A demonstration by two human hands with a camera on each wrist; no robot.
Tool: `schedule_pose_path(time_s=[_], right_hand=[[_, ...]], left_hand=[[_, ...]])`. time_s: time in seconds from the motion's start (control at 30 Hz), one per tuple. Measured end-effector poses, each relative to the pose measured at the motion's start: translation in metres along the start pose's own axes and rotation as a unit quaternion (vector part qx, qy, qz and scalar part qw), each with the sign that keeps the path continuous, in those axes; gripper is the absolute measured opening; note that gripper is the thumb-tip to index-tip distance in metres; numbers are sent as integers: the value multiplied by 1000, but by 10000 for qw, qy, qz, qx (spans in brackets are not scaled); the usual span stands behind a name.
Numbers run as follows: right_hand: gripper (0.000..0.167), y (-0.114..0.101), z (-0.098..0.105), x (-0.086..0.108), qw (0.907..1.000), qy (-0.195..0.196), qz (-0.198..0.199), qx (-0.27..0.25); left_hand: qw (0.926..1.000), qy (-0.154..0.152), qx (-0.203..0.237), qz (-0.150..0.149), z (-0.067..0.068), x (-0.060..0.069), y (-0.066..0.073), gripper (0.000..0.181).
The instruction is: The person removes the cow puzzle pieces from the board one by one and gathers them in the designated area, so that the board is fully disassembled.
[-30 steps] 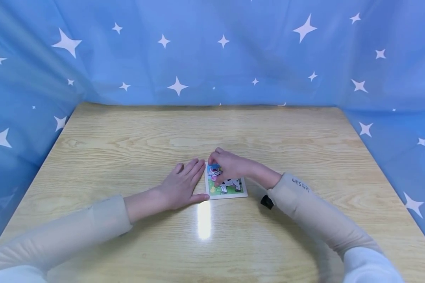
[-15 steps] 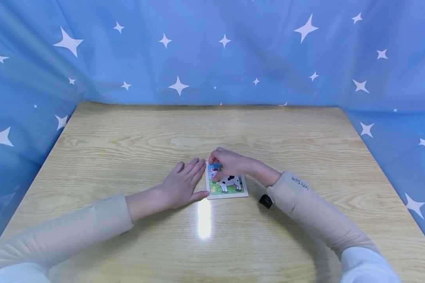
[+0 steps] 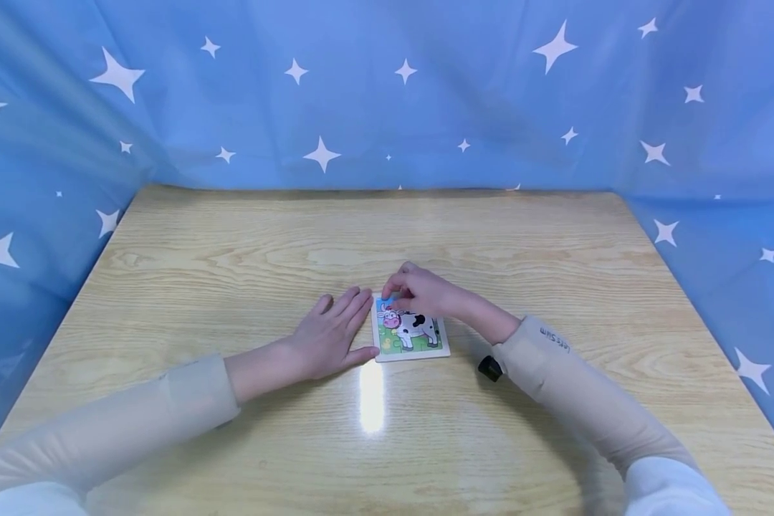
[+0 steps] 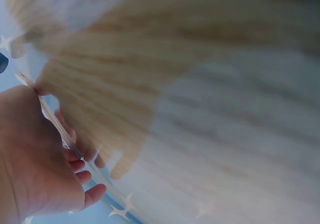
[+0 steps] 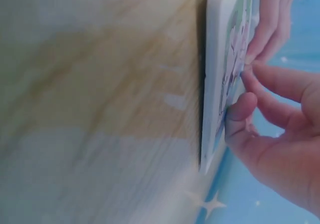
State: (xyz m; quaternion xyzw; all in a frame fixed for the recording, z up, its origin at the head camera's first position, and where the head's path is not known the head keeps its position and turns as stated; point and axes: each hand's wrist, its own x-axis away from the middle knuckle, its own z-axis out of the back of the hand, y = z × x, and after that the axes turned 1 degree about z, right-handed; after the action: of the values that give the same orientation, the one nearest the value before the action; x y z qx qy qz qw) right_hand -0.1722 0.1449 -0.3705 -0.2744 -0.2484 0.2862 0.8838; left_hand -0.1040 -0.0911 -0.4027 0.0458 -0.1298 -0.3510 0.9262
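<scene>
Compared with half a second ago, the right hand (image 3: 426, 292) sits slightly higher over a thin, square picture puzzle with a pale border (image 3: 413, 331). Its thumb, which covered part of the printed cow's face, now lies nearer the upper edge, so the face shows more fully. The left hand (image 3: 325, 344) looks unchanged, and the puzzle lies in the same place, just right of the middle of a light, wood-grained counter (image 3: 264, 258).

The puzzle lies flat, its colours bright: a white cartoon cow with black patches and a pink muzzle stands on green ground beneath a strip of blue. A small yellow figure is near the lower left corner, and a curved joint line between pieces shows beside it. The upper left part is partly hidden by the right hand.

The left hand lies palm down with straight fingers, its thumb spread away from them; the index fingertip is at the upper left corner and the thumb tip touches the lower left one. The right hand's fingers and thumb bend down onto the upper left part of the picture; whether they pinch a piece cannot be told.

A beige sleeve (image 3: 570, 387) covers the right forearm, with a small black object (image 3: 490, 368) beneath its cuff. Behind the counter hangs a blue curtain with white stars (image 3: 374, 107).
</scene>
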Motion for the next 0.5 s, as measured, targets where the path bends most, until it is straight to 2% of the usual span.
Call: schedule_pose_path(time_s=[0.17, 0.5], right_hand=[[19, 3, -3, -1, 9999, 51, 47, -121], [29, -1, -6, 1, 9999, 53, 116, 58]], left_hand=[[10000, -30, 12, 0, 1, 0, 0, 88], [10000, -25, 68, -34, 0, 0, -1, 88]])
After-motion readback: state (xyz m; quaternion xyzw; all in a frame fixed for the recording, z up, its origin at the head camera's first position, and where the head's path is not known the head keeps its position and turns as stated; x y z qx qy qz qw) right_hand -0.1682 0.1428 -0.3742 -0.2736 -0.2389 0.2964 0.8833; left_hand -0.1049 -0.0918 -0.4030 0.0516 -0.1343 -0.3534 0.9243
